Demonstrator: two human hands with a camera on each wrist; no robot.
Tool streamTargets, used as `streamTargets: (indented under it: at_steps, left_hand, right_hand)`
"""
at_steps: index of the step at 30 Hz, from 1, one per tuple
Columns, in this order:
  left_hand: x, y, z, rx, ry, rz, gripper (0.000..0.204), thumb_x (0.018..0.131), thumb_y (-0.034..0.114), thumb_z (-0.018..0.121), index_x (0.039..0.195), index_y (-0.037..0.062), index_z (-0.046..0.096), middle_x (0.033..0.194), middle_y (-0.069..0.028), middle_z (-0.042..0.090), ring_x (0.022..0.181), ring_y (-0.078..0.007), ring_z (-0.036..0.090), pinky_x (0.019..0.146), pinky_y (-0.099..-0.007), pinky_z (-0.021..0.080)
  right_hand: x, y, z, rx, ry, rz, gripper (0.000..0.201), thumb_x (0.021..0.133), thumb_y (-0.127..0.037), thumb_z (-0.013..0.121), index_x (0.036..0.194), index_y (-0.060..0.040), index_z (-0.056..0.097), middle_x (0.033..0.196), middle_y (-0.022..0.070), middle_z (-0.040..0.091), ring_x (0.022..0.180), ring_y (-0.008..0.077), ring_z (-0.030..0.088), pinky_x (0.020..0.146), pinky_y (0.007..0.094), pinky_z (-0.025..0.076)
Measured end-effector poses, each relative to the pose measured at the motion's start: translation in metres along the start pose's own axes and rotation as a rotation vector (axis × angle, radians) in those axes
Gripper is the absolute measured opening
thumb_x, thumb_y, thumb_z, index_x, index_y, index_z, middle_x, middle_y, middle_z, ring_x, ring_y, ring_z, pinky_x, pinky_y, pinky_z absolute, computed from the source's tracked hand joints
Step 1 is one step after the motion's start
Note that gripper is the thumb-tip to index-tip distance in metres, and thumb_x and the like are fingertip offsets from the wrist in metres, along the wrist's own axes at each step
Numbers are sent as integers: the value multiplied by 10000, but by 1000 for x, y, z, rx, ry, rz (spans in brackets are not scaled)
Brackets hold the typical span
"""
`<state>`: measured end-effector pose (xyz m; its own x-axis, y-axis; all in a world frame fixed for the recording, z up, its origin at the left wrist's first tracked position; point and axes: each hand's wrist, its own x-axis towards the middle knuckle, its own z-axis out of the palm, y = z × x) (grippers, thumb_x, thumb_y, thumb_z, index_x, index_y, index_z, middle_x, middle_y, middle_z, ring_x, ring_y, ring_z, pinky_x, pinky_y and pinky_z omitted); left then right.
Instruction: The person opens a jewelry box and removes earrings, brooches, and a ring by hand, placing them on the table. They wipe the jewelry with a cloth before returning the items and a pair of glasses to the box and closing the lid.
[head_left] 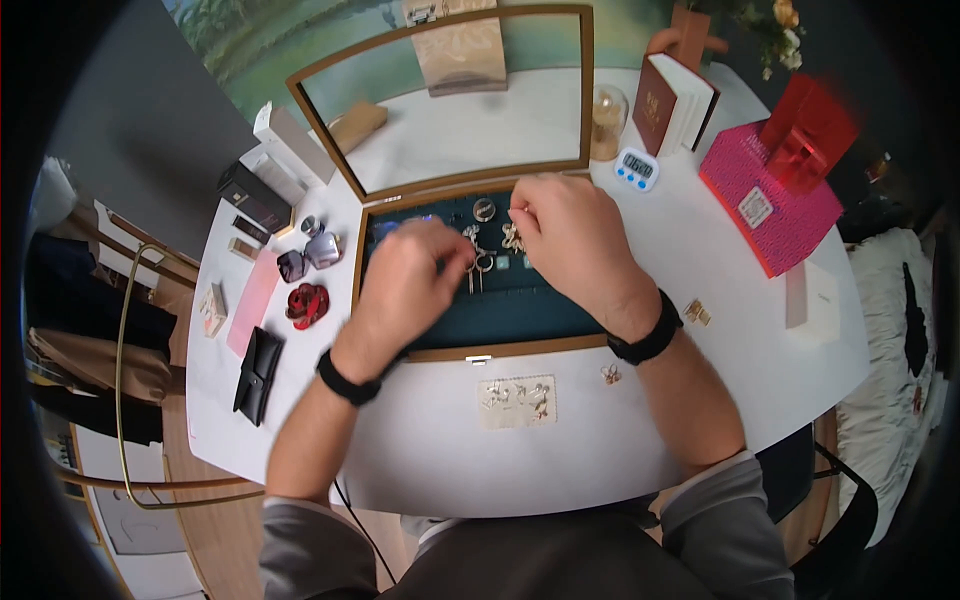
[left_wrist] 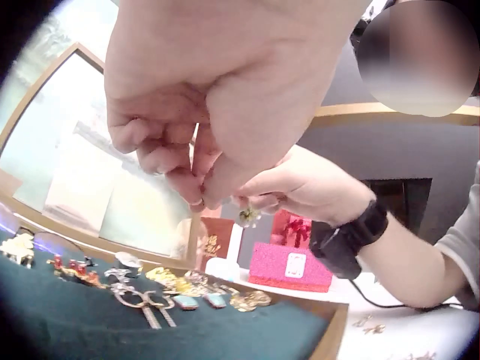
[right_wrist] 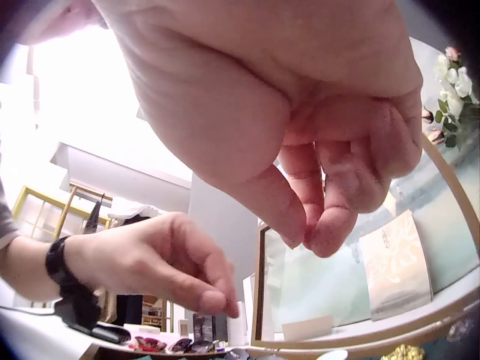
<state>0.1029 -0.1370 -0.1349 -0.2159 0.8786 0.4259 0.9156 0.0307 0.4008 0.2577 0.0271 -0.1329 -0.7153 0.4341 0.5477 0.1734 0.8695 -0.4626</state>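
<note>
Both hands hover over a jewelry case [head_left: 470, 325] with a dark green lining and a raised glass lid. My left hand [head_left: 415, 270] has its fingers curled, thumb and index tips together, and nothing shows between them. To its right, my right hand [head_left: 575, 230] pinches a small green-and-white jewelry piece [left_wrist: 247, 217], seen just under its fingertips in the left wrist view. Below the hands, hoop earrings with dangling strands [left_wrist: 150, 304], gold brooches [left_wrist: 169, 281] and turquoise-toned pieces [left_wrist: 214, 300] lie in the case, along with a round silver piece [head_left: 484, 210].
A card of earrings [head_left: 517, 401] and small gold pieces [head_left: 697, 312] lie before and beside the case. Sunglasses [head_left: 310, 255], a red flower [head_left: 307, 305] and a black pouch [head_left: 258, 375] sit left. A timer [head_left: 637, 170] and pink box [head_left: 770, 200] stand right.
</note>
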Motion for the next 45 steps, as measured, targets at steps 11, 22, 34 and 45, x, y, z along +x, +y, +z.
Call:
streamTargets:
  at_steps: [11, 22, 34, 45]
  left_hand:
    - [-16, 25, -40, -227, -104, -118, 114, 923, 11, 797, 1023, -42, 782, 904, -157, 759, 768, -270, 762, 687, -344, 606]
    - [-22, -25, -70, -168, -137, -290, 202, 875, 46, 827, 1063, -16, 785, 889, -187, 758, 776, -337, 748, 736, -412, 596]
    - [-22, -29, -70, -183, -155, -290, 219, 877, 52, 829, 1077, -19, 777, 863, -173, 758, 772, -338, 748, 724, -416, 584]
    - [-19, -23, -69, -195, -211, -299, 262, 892, 42, 832, 1135, -36, 774, 907, -176, 773, 794, -309, 741, 747, -386, 582]
  right_hand:
    - [-24, -30, -130, 107, 303, 239, 77, 906, -7, 789, 955, -9, 729, 825, 112, 703, 646, 259, 637, 615, 352, 519]
    - [-151, 81, -141, -304, -370, 468, 282, 872, -58, 814, 1141, -8, 747, 1095, 199, 728, 991, 409, 720, 889, 467, 595]
    - [-150, 102, -106, -288, -358, 432, 238, 859, 15, 768, 1092, -16, 733, 1062, 194, 692, 929, 413, 723, 835, 471, 608]
    - [-136, 100, -105, 0, -416, 525, 87, 860, 62, 785, 875, 19, 710, 830, 136, 706, 754, 264, 693, 721, 374, 566]
